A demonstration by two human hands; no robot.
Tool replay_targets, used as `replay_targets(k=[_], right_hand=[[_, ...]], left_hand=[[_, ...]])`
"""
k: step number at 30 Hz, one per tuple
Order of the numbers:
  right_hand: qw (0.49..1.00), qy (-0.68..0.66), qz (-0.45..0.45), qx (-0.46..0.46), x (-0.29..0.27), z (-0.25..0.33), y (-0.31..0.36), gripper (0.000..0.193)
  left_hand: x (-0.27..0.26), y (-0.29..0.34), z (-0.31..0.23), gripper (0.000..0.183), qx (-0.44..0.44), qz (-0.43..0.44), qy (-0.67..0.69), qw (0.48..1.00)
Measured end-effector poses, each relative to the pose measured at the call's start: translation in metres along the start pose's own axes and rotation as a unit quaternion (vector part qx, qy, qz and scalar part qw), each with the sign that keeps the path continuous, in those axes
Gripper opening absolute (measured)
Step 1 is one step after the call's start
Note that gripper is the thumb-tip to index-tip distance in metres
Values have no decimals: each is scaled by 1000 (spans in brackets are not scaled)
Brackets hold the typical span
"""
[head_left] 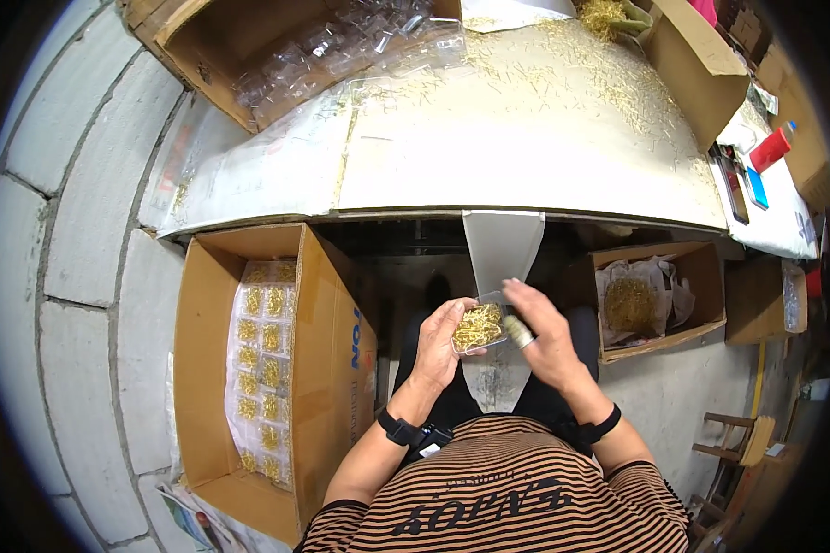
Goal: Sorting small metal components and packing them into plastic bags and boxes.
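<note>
A small clear plastic box full of thin gold-coloured metal pins is held in my left hand, thumb along its near side. Beside the box's right edge is my right hand, its fingers stretched out and a pale wrap round one digit. That hand is at the clear rim or lid; whether it touches is hard to make out. Below both hands a grey metal chute slopes from the table edge down between my knees.
A cardboard carton at left holds rows of filled clear boxes. The white table bears scattered gold pins and a carton of empty clear boxes. At right stand a lined carton with pins, a red bottle and a wooden stool.
</note>
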State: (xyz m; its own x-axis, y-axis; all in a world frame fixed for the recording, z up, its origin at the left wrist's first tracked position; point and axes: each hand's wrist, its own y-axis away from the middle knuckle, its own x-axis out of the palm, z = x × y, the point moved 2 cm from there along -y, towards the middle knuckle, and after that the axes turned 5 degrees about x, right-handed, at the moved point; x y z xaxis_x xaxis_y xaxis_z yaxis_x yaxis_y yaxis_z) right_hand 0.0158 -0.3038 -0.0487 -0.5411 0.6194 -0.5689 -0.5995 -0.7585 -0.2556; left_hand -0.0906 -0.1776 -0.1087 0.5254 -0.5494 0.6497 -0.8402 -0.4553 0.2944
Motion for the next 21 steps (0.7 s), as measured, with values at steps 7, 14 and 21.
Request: replay_targets(k=[7, 14, 21], right_hand=[[978, 143, 115, -95, 11, 31, -41, 59], [961, 267, 76, -7, 32, 6, -203, 53], [892, 409, 190, 18, 64, 4, -274, 57]], left_hand=[[-21, 3, 0, 25, 3, -41, 17, 999], [-57, 33, 4, 60, -11, 37, 67, 997], [-70, 39, 14, 83, -10, 49, 29, 998]])
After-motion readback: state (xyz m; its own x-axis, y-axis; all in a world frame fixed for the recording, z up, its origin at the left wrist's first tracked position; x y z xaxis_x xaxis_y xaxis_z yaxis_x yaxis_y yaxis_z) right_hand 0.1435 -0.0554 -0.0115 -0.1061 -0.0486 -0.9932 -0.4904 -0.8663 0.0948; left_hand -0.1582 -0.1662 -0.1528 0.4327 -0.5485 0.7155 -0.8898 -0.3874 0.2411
